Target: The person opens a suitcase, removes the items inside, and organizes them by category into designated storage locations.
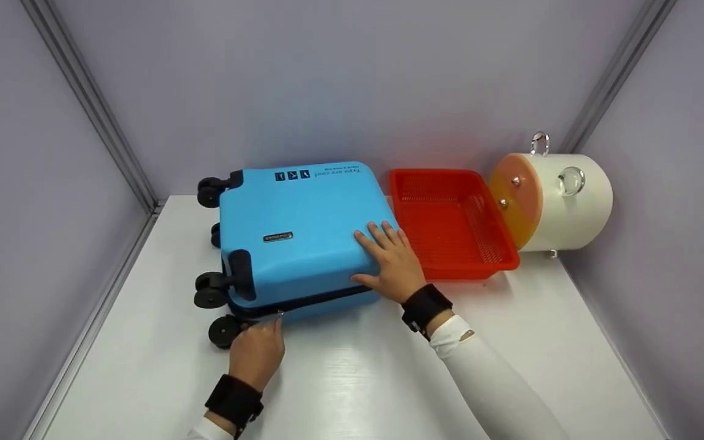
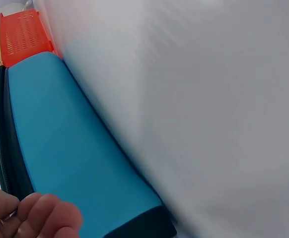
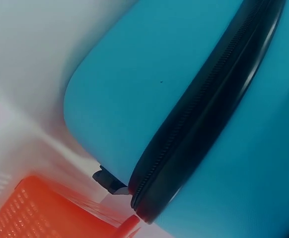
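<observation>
A light-blue hard-shell suitcase lies flat on the white table, its black wheels toward the left. A black zipper runs along its near side and shows closed in the right wrist view. My left hand is at the near left corner, thumb and curled fingers pinching a small metal zipper pull, mostly hidden by them. Spread fingers of my right hand rest on the suitcase's near right corner, thumb near the zipper edge. The right wrist view does not show that hand.
A red perforated plastic basket stands right beside the suitcase. Farther right, a cream cylindrical container with an orange-and-yellow end and clear ring handles lies on its side. Grey walls enclose the table at back and sides.
</observation>
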Tool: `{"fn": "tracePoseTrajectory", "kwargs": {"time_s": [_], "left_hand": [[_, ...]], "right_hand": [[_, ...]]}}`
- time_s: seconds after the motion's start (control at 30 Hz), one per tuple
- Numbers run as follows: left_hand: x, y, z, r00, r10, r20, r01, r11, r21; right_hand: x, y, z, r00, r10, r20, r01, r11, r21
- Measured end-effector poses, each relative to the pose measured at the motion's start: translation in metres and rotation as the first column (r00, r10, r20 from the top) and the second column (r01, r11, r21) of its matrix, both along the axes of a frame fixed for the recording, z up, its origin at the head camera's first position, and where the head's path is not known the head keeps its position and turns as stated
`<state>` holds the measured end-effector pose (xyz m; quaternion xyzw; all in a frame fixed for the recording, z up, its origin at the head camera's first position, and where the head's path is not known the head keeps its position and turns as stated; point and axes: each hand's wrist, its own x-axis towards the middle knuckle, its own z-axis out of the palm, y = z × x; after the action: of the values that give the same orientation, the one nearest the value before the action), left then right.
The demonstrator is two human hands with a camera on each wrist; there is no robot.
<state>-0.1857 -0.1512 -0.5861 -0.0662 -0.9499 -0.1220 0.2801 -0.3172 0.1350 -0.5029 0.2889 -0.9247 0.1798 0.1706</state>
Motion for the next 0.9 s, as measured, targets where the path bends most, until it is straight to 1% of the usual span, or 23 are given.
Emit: {"fn": "tracePoseTrajectory", "kwargs": {"time_s": [0.1, 0.23, 0.3, 0.37, 0.5, 0.57, 0.67, 0.77, 0.9], "left_hand": [[0.007, -0.010, -0.001, 1.000, 0.007, -0.016, -0.007, 1.000, -0.017], [0.011, -0.030, -0.003, 0.997, 0.010, -0.075, -0.012, 0.999, -0.031], [0.012, -0.041, -0.004, 0.995, 0.008, -0.098, -0.008, 1.000, -0.007], [0.011, -0.053, -0.005, 0.996, -0.005, -0.093, 0.010, 0.999, 0.049], [0.004, -0.072, -0.005, 0.997, -0.035, -0.069, 0.045, 0.989, 0.144], [0.002, -0.079, -0.005, 0.996, -0.035, -0.077, 0.047, 0.987, 0.155], [-0.001, -0.090, -0.007, 0.995, -0.019, -0.102, 0.035, 0.986, 0.162], [-0.007, -0.099, -0.008, 0.993, -0.007, -0.118, 0.028, 0.983, 0.180], [-0.019, -0.108, -0.003, 0.997, 0.000, -0.080, 0.019, 0.972, 0.235]], "right_hand": [[-0.001, -0.001, -0.002, 1.000, 0.005, -0.005, -0.005, 1.000, 0.011], [-0.003, 0.000, -0.002, 1.000, 0.003, -0.011, -0.003, 1.000, 0.008], [-0.004, 0.000, -0.002, 1.000, 0.004, -0.007, -0.004, 1.000, 0.004], [-0.004, 0.001, -0.001, 1.000, 0.003, -0.004, -0.003, 1.000, 0.001], [-0.005, 0.001, 0.002, 1.000, 0.005, -0.012, -0.005, 1.000, -0.014], [-0.005, 0.000, 0.002, 1.000, 0.007, -0.010, -0.007, 1.000, -0.012], [-0.004, -0.001, 0.001, 1.000, 0.009, 0.000, -0.009, 1.000, -0.003], [-0.003, -0.001, -0.001, 1.000, 0.010, -0.007, -0.010, 1.000, -0.006], [-0.002, -0.001, -0.001, 1.000, 0.004, -0.029, -0.004, 1.000, -0.008]]}}
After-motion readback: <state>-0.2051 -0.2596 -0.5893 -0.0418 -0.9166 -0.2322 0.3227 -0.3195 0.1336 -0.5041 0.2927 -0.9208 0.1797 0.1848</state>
